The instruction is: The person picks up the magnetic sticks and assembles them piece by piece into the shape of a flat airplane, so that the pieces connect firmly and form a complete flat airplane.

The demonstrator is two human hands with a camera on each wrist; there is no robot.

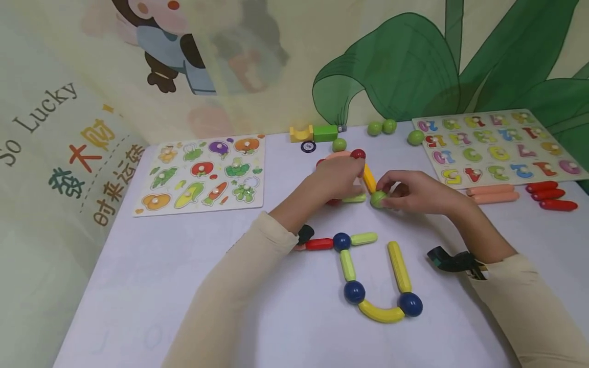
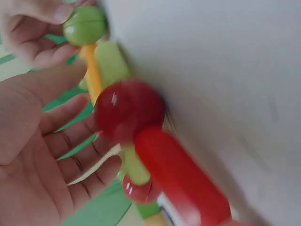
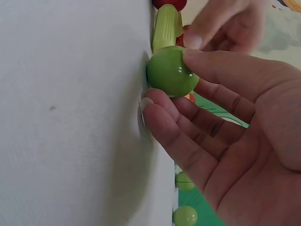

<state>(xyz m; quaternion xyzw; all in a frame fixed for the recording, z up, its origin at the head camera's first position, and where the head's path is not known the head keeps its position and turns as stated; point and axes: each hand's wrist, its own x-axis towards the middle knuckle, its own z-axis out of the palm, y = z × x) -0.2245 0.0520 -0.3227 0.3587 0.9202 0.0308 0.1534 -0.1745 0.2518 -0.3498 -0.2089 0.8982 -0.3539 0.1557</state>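
My right hand [image 1: 416, 191] pinches a green ball [image 1: 378, 199] between thumb and fingers. In the right wrist view, a light green rod [image 3: 165, 28] meets that ball [image 3: 171, 70]. A yellow-orange rod [image 1: 369, 179] runs from the ball toward a red ball [image 1: 358, 154] farther back. My left hand [image 1: 331, 179] is over the left side of this ball-and-rod shape and hides part of it in the head view. Its fingers are loosely spread beside a nearer red ball [image 2: 129, 110], from which a red rod [image 2: 181, 176] extends.
Nearer me lies a figure of blue balls [image 1: 355, 292] with yellow, light green and red rods. A vegetable puzzle board [image 1: 257, 199] is at left, a number board [image 1: 501, 181] at right. Pink rods [image 1: 493, 198], red rods [image 1: 558, 205] and loose green balls [image 1: 416, 137] lie about.
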